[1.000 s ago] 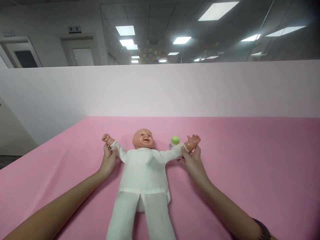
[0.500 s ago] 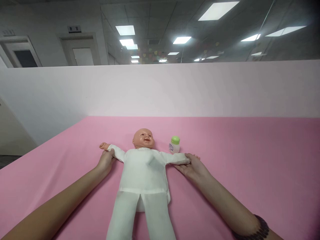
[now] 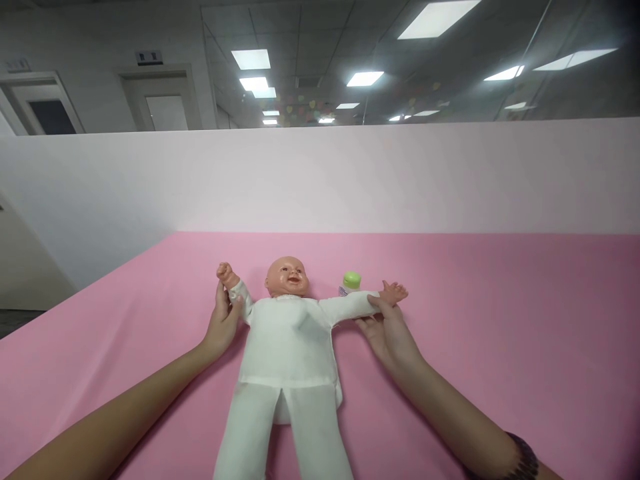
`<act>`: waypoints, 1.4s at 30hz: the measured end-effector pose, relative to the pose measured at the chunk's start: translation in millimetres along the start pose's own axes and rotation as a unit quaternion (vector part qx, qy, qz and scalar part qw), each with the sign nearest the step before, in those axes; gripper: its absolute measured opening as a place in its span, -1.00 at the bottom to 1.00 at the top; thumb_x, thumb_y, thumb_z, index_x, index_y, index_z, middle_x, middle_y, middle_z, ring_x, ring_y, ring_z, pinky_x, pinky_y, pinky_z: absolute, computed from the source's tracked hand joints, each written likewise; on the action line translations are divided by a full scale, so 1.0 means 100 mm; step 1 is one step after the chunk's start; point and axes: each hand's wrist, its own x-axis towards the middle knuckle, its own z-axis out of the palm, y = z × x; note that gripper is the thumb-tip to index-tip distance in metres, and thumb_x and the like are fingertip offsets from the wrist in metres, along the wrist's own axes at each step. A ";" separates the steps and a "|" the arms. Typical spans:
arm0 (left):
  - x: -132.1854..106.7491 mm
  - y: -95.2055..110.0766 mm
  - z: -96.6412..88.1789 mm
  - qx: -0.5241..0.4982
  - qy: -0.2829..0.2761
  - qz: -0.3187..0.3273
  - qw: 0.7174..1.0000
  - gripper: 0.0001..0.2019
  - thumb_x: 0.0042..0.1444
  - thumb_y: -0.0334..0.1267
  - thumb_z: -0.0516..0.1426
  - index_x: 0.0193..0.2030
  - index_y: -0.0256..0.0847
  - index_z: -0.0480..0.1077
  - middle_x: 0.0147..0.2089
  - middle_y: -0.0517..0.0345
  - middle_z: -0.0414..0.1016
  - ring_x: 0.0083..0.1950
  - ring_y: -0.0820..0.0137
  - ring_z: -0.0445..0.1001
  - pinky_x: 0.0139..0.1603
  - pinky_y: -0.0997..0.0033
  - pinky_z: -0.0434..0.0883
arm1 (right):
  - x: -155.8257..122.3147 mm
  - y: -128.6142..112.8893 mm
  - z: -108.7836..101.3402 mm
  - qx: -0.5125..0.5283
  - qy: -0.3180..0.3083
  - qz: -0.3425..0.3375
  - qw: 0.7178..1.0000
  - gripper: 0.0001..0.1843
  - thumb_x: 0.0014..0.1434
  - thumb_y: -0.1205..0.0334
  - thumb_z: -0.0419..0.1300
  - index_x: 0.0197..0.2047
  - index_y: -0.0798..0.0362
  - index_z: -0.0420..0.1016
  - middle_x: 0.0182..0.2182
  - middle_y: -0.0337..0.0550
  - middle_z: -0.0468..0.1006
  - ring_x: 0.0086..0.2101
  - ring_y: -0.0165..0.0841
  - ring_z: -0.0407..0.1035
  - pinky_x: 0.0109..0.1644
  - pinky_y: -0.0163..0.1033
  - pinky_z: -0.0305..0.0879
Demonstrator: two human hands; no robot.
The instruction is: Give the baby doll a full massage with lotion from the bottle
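A baby doll with a white cloth body lies face up, its head toward the far wall and its legs running off the bottom of the view. My left hand grips the doll's arm on the left near the wrist, and that arm bends upward. On the other side my right hand holds the doll's other arm by the forearm, thumb on top and fingers beneath. Beyond that arm stands a small jar with a green lid; the raised sleeve covers its lower part.
Pink cloth covers the table under the doll. A low white wall rises behind the table's far edge. Past it are glass, ceiling lights and doors. The table's left edge slopes down toward the lower left.
Both doll arms have been lifted, the left-side one also swinging inward toward the head. The right-side arm now hides more of the jar. Both my hands keep their hold.
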 end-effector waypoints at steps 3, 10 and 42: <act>-0.07 0.07 0.04 0.071 -0.067 0.080 0.992 -0.36 0.29 -0.12 0.11 0.45 0.00 -0.05 0.48 0.04 -0.02 0.50 0.23 -0.08 0.46 0.18 -0.01 | -0.08 -0.01 0.03 -0.023 -0.052 -0.048 0.997 -0.23 0.05 0.30 0.33 0.27 -0.20 0.12 -0.02 -0.20 0.50 -0.07 -0.30 0.50 0.01 -0.11 0.52; -0.13 -0.05 -0.06 0.221 -0.180 0.212 0.935 -0.46 0.35 -0.24 0.00 0.44 -0.08 -0.02 0.37 -0.06 0.21 0.39 0.16 0.17 0.40 0.03 0.15 | -0.22 0.12 0.00 -0.223 -0.185 -0.239 0.927 -0.33 0.10 0.14 0.37 0.25 -0.03 0.28 0.16 -0.03 0.40 0.13 -0.22 0.37 0.14 -0.17 0.45; 0.03 -0.13 -0.07 0.068 -0.038 0.064 0.995 -0.41 0.31 -0.10 0.05 0.39 0.06 -0.14 0.38 -0.06 0.07 0.39 0.17 0.13 0.29 0.08 0.28 | -0.20 0.15 -0.01 -0.274 -0.124 -0.300 0.905 -0.44 0.15 0.05 0.33 0.19 -0.06 0.36 0.14 -0.08 0.44 0.11 -0.22 0.39 0.16 -0.12 0.44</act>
